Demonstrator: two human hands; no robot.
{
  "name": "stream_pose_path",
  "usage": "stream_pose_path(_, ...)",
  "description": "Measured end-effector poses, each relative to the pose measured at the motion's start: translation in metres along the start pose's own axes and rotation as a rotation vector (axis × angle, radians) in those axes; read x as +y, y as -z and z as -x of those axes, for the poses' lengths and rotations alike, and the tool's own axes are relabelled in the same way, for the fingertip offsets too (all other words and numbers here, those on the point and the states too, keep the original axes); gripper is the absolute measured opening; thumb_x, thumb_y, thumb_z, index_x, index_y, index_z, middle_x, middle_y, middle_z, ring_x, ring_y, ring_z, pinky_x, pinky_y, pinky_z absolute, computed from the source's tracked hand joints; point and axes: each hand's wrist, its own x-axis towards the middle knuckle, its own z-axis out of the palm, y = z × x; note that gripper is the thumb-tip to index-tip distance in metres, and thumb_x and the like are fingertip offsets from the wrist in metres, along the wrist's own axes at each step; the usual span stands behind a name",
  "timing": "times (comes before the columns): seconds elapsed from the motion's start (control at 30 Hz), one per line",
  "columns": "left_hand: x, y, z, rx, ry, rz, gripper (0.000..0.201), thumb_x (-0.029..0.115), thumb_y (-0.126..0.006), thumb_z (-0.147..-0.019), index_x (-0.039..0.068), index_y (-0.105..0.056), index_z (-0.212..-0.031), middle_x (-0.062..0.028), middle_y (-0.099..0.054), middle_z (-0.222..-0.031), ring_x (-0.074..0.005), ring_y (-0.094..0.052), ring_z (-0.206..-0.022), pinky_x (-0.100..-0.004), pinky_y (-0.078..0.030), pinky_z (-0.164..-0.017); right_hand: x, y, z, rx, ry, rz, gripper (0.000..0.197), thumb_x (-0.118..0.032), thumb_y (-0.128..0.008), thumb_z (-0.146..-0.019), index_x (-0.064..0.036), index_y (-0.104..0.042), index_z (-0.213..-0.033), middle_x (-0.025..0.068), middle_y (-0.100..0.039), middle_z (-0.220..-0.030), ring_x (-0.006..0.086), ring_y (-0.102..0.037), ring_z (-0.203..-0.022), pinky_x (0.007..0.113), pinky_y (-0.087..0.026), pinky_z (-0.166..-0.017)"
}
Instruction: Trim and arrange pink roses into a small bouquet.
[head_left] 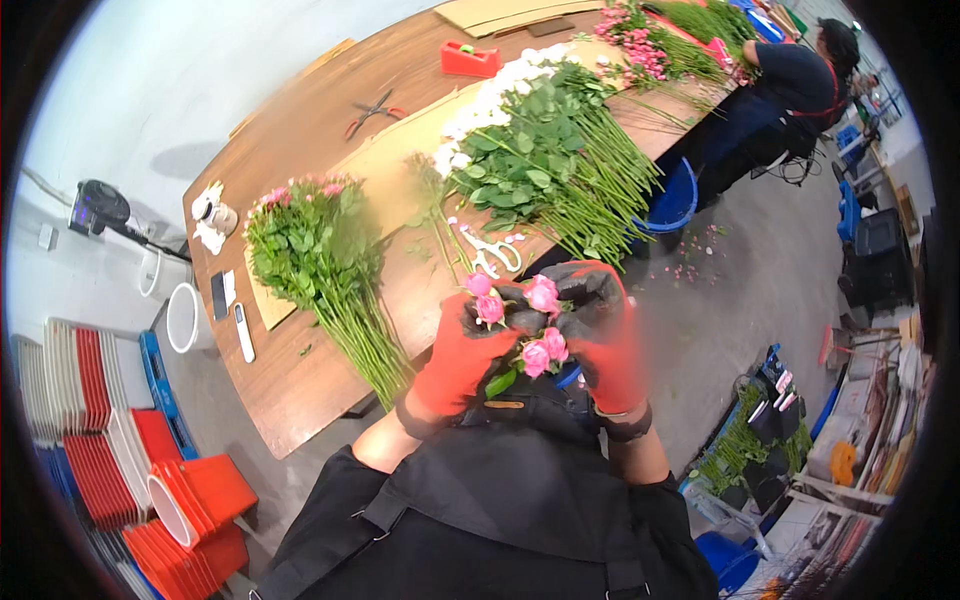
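Head view shows the left hand (455, 362) and right hand (603, 335), both in red gloves, fingers curled tight around a small bunch of pink roses (520, 318), blooms level near the chest, above the wooden table (300, 130) edge, white scissors (492, 250) close

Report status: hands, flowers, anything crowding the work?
Left hand and right hand, both red-gloved, closed around small pink roses. Bunch held above table edge. White scissors and loose stems lie just beyond; nothing touching.
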Motion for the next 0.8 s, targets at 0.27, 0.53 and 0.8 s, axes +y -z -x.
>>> stream_pose_path(0.27,-0.007,0.009,0.007,0.064,-0.238,-0.254,0.033,0.008,-0.082,-0.077,0.001,-0.076,-0.109,-0.0095,-0.072,-0.107,-0.0232,-0.068,-0.094,-0.0358,-0.053,-0.084,0.001,-0.010,-0.002,-0.026,0.389,0.747,0.043,-0.006,-0.090,-0.071,-0.0042,-0.067,-0.107,0.0125,-0.068,-0.112,0.0331,-0.064,-0.109,0.041,-0.051,-0.095)
stream_pose_path(0.53,-0.010,0.002,0.003,0.146,-0.562,-0.601,0.041,0.008,-0.081,-0.064,0.004,-0.077,-0.105,-0.0117,-0.072,-0.098,-0.0337,-0.066,-0.091,-0.0431,-0.053,-0.082,-0.002,-0.022,0.010,0.079,0.260,0.728,0.033,-0.006,-0.085,-0.079,-0.0017,-0.071,-0.109,0.0129,-0.069,-0.113,0.0350,-0.063,-0.112,0.043,-0.049,-0.098)
stream_pose_path(0.8,-0.024,0.012,0.002,0.034,-0.212,-0.123,0.039,0.020,-0.082,-0.085,-0.001,-0.071,-0.116,-0.0085,-0.074,-0.108,-0.0184,-0.069,-0.098,-0.0342,-0.054,-0.087,0.006,-0.017,0.013,0.086,0.176,0.544,0.026,-0.002,-0.077,-0.085,0.0014,-0.069,-0.110,0.0111,-0.069,-0.113,0.0262,-0.064,-0.111,0.038,-0.048,-0.099)
